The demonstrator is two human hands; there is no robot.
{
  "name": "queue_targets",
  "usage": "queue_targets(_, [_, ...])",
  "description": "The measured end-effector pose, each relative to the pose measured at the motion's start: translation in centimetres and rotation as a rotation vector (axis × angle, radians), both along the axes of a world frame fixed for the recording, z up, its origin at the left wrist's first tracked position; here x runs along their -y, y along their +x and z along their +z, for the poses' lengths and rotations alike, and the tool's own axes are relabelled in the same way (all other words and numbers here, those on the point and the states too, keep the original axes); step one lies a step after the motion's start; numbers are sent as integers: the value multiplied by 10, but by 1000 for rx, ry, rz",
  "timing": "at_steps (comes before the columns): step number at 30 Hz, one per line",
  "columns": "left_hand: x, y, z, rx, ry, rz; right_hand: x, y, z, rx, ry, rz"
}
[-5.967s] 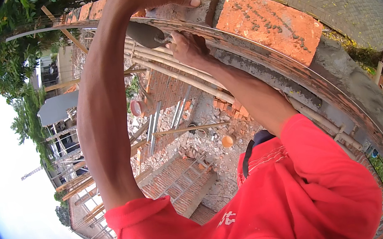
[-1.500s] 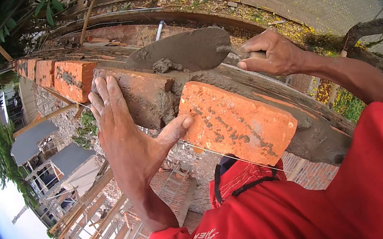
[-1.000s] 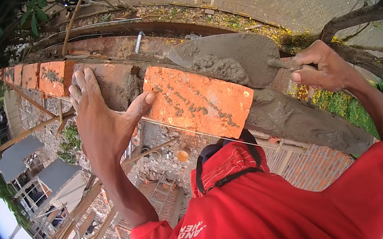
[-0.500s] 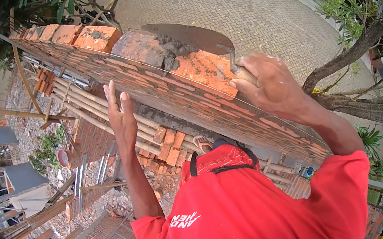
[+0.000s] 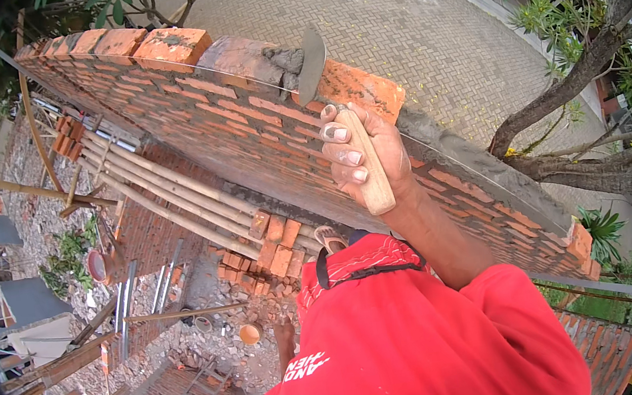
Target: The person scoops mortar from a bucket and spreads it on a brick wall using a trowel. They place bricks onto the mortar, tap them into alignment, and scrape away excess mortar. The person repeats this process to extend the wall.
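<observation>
My right hand (image 5: pixel 366 148) is wrapped round the wooden handle of a trowel (image 5: pixel 313 64), in front of the brick wall's (image 5: pixel 224 117) top. The trowel's blade points up, edge on, at the end joint of an orange brick (image 5: pixel 370 91) on the top course. Grey mortar (image 5: pixel 286 63) lies against the blade's left side, next to a mortar-smeared brick (image 5: pixel 236 57). A taut string (image 5: pixel 176 65) runs along the wall's top edge. Low beside my body hangs my left hand (image 5: pixel 286 337), away from the wall; its fingers are too small to read.
Right of the laid brick, a mortar bed (image 5: pixel 481 162) runs along the wall top. Bamboo poles (image 5: pixel 170 194) and stacked bricks (image 5: pixel 282 243) sit below at the left. Rubble and an orange bucket (image 5: pixel 250 333) lie lower. A tree trunk (image 5: pixel 553 103) leans in at the right.
My right hand has turned the trowel from flat over the brick to upright at the joint, coming left and nearer. My left hand has dropped from the wall to beside my body.
</observation>
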State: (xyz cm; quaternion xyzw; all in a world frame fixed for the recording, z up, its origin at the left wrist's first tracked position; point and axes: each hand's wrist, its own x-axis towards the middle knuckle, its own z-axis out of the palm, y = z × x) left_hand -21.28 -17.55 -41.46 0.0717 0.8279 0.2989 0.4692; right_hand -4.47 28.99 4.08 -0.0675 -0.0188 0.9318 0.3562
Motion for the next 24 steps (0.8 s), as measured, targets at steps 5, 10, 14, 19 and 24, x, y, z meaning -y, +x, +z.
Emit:
queue_targets(5, [53, 16, -21, 46, 65, 46, 6, -18, 2, -100, 55, -77])
queue_targets(10, [47, 1, 7, -60, -113, 44, 8, -32, -1, -65, 25, -123])
queue_targets(14, [29, -18, 31, -74, -156, -47, 8, -40, 3, -35, -65, -125])
queue_targets(19, [18, -41, 21, -35, -145, 5, 2, -65, 28, 65, 107, -225])
queue_targets(24, [22, -55, 9, -56, 43, -48, -5, -76, 20, 20, -26, -216])
